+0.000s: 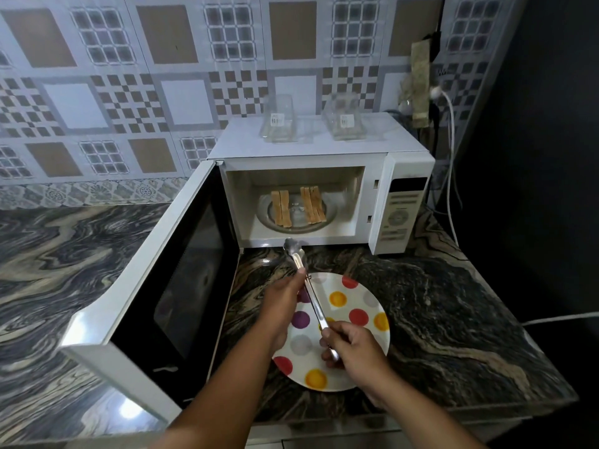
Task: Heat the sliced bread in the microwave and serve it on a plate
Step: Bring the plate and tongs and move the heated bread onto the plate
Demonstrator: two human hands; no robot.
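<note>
A white microwave (324,150) stands on the counter with its door (155,270) swung wide open to the left. Inside, several bread slices (296,205) stand on the glass turntable (267,218) in two groups. In front of it lies a white plate (363,306) with coloured dots, with no food on it. Over the plate both hands hold metal tongs (306,280), whose tips point at the microwave opening. My left hand (280,303) pinches the tongs near the tips. My right hand (353,346) grips the handle end.
The dark marbled counter (453,319) runs left and right, with its front edge near the bottom. Two clear glass containers (278,119) sit on top of the microwave. Cables and a plug (436,92) hang at the right, by a dark wall.
</note>
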